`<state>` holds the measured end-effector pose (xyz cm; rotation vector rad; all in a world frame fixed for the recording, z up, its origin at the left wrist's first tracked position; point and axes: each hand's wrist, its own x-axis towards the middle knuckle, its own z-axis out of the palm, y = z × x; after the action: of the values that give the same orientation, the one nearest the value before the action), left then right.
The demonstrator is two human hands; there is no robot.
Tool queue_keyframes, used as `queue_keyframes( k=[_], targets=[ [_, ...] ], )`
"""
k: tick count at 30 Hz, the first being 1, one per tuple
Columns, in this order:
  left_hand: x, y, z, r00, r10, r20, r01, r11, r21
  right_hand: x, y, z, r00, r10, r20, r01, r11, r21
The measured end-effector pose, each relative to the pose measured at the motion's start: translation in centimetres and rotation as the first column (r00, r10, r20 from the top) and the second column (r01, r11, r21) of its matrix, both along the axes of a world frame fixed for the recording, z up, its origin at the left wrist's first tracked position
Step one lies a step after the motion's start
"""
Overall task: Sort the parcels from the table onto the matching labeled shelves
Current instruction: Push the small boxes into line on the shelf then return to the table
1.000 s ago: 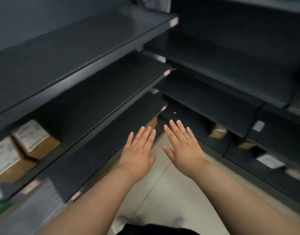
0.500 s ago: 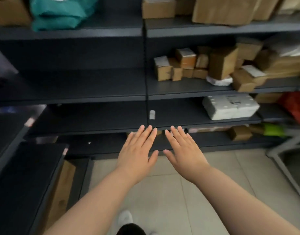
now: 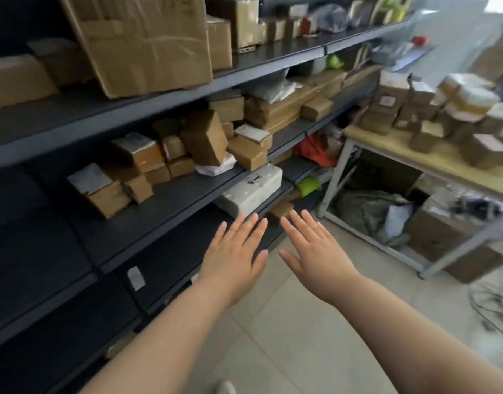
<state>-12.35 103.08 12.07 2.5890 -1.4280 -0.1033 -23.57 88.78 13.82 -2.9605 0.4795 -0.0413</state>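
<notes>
My left hand and my right hand are held out in front of me, side by side, palms down and fingers straight, holding nothing. A light wooden table stands at the right, with several cardboard and white-wrapped parcels piled on it. Dark metal shelves run along the left, carrying several brown boxes, a big carton on an upper shelf and a white foam box lower down. A small white label sits on a lower shelf edge.
Under the table lie a grey-green sack and cardboard boxes. Loose cables lie on the tiled floor at the right. A red bag and a green item sit on the lower shelves beside the table leg.
The view has swung to the right, from bare dark shelves to the stocked shelves and now the parcel table. Both hands stay flat and held out in front, holding nothing.
</notes>
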Motion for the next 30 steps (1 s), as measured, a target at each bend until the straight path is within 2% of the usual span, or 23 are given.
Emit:
queue_keyframes(
  k=[7,12,17,22,30],
  targets=[
    [4.3,-5.5,0.4,0.978,-0.208,0.014,0.208,0.978,-0.007,0.6,-2.1,-0.5,0.964,-0.264,0.040,0.262,0.963,0.058],
    [5.1,-9.1,-0.1,0.954,-0.300,0.001,0.300,0.954,-0.002,0.4,-4.4,-1.4,0.927,-0.373,0.037,0.369,0.926,0.084],
    [6.3,-14.1,0.0,0.938,-0.346,0.005,0.346,0.938,0.008,1.4,-8.9,-1.8,0.910,-0.411,0.062,0.402,0.908,0.122],
    [6.8,-21.7,-0.3,0.932,-0.362,-0.012,0.362,0.932,0.023,1.8,-16.2,-1.9,0.896,-0.435,0.086,0.425,0.898,0.116],
    [4.5,-40.4,1.3,0.902,-0.431,0.017,0.431,0.901,-0.038,-1.4,-33.3,1.0,0.850,-0.521,0.071,0.515,0.852,0.096]
  ],
)
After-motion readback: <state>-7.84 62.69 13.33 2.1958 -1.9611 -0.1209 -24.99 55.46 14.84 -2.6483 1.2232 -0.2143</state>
